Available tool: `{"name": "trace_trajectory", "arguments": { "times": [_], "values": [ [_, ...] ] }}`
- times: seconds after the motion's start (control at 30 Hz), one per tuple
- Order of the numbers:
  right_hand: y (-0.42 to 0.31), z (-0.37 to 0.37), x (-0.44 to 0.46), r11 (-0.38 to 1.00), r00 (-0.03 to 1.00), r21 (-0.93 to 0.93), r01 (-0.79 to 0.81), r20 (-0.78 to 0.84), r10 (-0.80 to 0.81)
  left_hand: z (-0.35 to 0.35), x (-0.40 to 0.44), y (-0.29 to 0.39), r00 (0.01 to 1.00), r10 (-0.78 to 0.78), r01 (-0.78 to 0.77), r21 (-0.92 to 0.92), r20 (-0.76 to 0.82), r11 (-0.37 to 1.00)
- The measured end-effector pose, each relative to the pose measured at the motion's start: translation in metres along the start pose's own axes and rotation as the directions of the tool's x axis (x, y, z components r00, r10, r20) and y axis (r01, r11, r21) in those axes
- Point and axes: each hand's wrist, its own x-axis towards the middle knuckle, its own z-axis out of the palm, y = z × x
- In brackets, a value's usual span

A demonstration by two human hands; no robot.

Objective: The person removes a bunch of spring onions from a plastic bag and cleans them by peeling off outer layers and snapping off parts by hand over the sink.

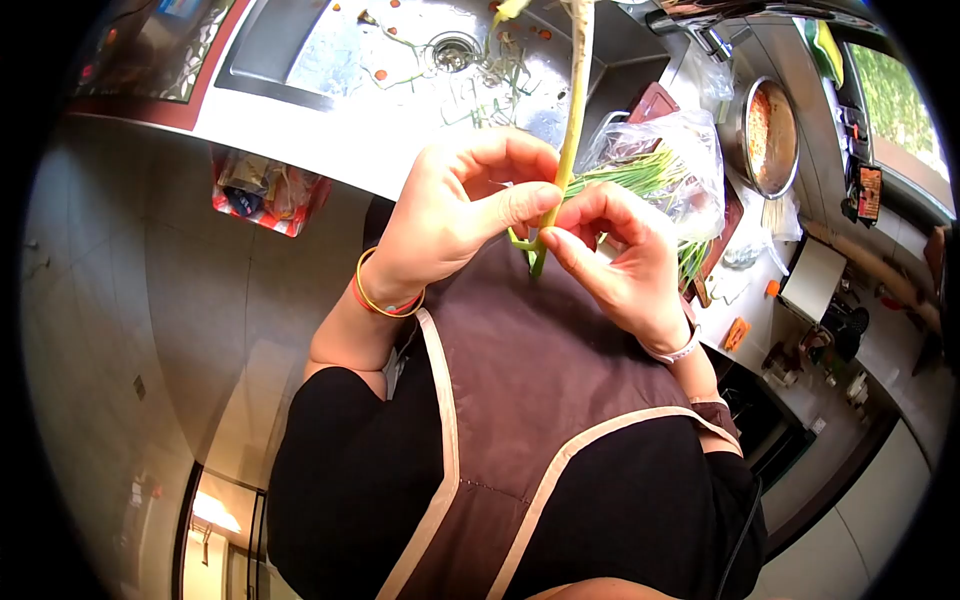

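A long yellow-green vegetable stalk (574, 130), paler toward its upper part, stands nearly upright in front of my chest. My left hand (478, 190) holds it from the left between thumb and fingers, low on its length. Just below and to the right, my right hand (625, 255) pinches the stalk's lower end, where short green pieces stick out over the brown apron (540, 350). The top of the stalk runs out of view. Behind my right hand, a clear plastic bag (700, 150) holds thin green stems (645, 172).
Beyond my hands is a steel sink (290, 60) with vegetable scraps scattered around its drain (453, 53). A metal bowl (787, 140) with orange-red contents stands right of the bag. A red-edged container (290, 215) hangs below the counter at left.
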Motion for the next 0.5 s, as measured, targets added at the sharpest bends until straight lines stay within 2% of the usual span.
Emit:
{"name": "trace_trajectory", "arguments": {
  "times": [0.1, 0.3, 0.4, 0.5],
  "values": [
    [-0.002, 0.000, -0.002, 0.997, 0.999, -0.062, 0.034, 0.007, -0.034, -0.001, -0.003, 0.000, 1.000, -0.006, 0.007, -0.011, 0.027, 1.000],
    [0.003, -0.001, -0.004, 0.999, 0.999, -0.012, 0.033, 0.018, -0.033, 0.001, -0.003, 0.004, 1.000, 0.004, -0.005, 0.038, 0.022, 0.999],
    [-0.003, -0.009, 0.000, 0.992, 0.992, 0.047, -0.118, -0.046, 0.121, 0.004, -0.003, 0.007, 0.999, 0.010, -0.010, 0.020, 0.032, 1.000],
    [-0.010, -0.015, 0.012, 0.980, 0.972, 0.167, -0.111, -0.189, 0.142, 0.010, -0.002, 0.003, 0.999, -0.046, 0.045, 0.095, 0.001, 0.994]
  ]
}}
